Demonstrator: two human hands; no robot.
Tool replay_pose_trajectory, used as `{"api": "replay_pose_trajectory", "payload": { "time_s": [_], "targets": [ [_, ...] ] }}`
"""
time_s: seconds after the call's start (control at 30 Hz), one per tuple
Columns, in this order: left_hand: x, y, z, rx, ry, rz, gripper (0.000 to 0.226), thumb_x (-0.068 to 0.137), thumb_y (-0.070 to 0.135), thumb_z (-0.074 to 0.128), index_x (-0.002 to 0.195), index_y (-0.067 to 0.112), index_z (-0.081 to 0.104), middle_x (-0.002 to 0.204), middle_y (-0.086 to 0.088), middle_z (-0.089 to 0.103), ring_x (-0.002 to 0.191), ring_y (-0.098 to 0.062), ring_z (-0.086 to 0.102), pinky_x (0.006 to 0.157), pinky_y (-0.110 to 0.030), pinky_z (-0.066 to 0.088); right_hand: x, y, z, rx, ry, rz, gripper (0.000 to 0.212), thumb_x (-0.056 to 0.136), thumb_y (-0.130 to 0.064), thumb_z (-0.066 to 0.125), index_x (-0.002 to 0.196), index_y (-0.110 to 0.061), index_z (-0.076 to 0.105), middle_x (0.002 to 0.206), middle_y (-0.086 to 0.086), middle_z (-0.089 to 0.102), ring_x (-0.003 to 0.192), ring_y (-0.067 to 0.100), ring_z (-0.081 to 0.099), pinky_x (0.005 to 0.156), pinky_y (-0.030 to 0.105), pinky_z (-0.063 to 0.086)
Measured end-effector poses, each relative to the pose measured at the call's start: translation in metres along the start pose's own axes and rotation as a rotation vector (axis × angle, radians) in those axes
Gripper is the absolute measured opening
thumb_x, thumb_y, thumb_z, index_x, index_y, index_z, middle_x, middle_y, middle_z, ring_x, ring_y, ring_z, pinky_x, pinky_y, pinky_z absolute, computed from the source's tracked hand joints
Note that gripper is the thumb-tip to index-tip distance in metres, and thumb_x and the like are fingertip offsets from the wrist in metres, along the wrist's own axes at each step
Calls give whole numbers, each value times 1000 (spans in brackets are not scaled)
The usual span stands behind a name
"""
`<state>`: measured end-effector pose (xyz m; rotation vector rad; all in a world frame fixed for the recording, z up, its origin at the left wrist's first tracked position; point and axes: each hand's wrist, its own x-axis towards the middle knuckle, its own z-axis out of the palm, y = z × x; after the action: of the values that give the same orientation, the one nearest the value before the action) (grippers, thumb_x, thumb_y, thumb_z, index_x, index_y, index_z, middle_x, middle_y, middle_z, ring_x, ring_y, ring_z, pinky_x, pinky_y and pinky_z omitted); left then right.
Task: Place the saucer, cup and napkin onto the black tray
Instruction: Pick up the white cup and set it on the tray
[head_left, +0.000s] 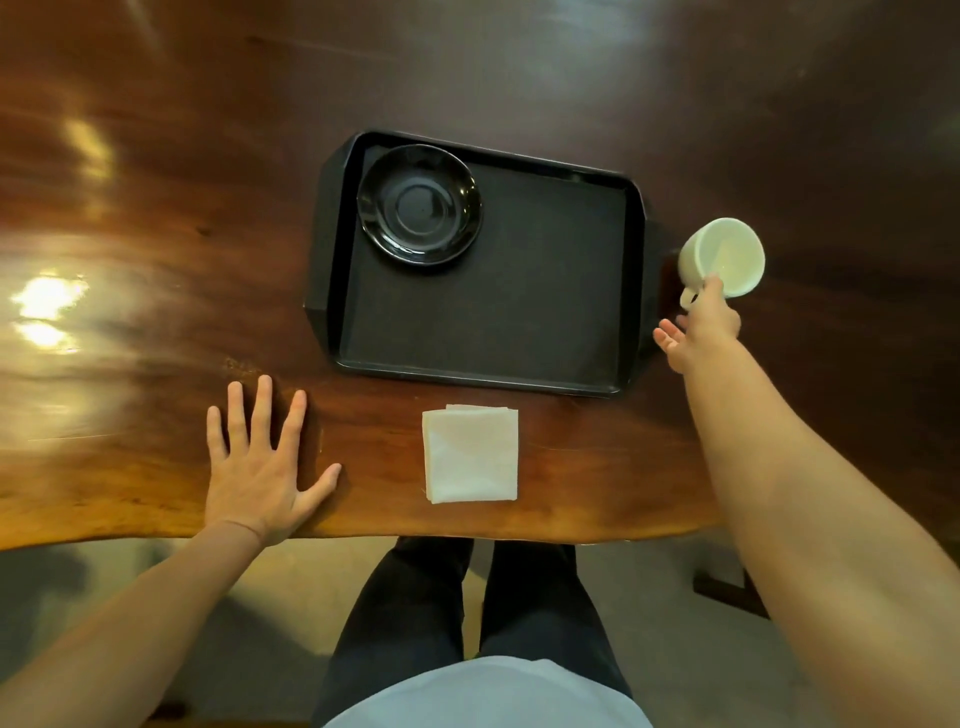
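A black tray (519, 322) lies on the wooden table, and a black saucer (418, 204) sits in its far left corner. Just right of the tray, a white cup (727, 254) is tilted with its mouth toward me. My right hand (698, 327) grips it by the handle, the other fingers spread. A folded white napkin (471, 454) rests on the table in front of the tray's near edge. My left hand (260, 467) lies flat on the table, fingers apart, left of the napkin and holding nothing.
The dark polished wooden table (156, 260) stretches wide to the left and beyond the tray. Its near edge runs just below the napkin and my left hand. My legs and the floor show under that edge.
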<state>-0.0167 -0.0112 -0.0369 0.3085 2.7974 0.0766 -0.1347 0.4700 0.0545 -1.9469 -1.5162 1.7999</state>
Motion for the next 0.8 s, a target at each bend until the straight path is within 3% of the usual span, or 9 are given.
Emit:
{"api": "replay_pose_trajectory", "payload": {
  "time_s": [0.1,0.23,0.4,0.6,0.8],
  "targets": [
    [0,-1,-1,5,-2,-2,102,84,86,15,157,17,29,168,-23,16,155,-48,6,123,-64,3,11,-6,-3,25,-60,45,59,96,-52,51,145,-18,44,130,14,60,104,28,61,81,38,52],
    [1,-2,1,20,-9,-14,101,83,86,16,158,19,26,169,-21,14,155,-41,-5,123,-64,4,25,-11,-8,41,-104,90,52,97,-49,52,140,-20,49,119,13,68,95,26,65,69,35,53],
    [1,-3,4,31,-24,-14,100,83,86,18,158,20,25,169,-20,13,156,-42,-3,123,-64,4,33,-13,-10,74,-130,106,42,97,-40,51,130,-14,52,116,15,67,95,26,65,68,32,54],
    [2,0,-1,17,-29,-9,100,84,86,18,157,18,28,168,-21,16,155,-41,-3,124,-57,-6,38,-20,-9,161,-89,122,46,97,-32,54,139,-14,51,116,12,63,96,23,65,64,31,55],
    [2,2,-4,7,-44,-5,101,84,85,18,156,17,30,168,-22,18,155,-42,-1,124,-57,-6,34,-28,-11,240,-73,61,46,97,-26,56,142,-16,49,128,11,59,95,23,62,59,31,55]
  ]
}}
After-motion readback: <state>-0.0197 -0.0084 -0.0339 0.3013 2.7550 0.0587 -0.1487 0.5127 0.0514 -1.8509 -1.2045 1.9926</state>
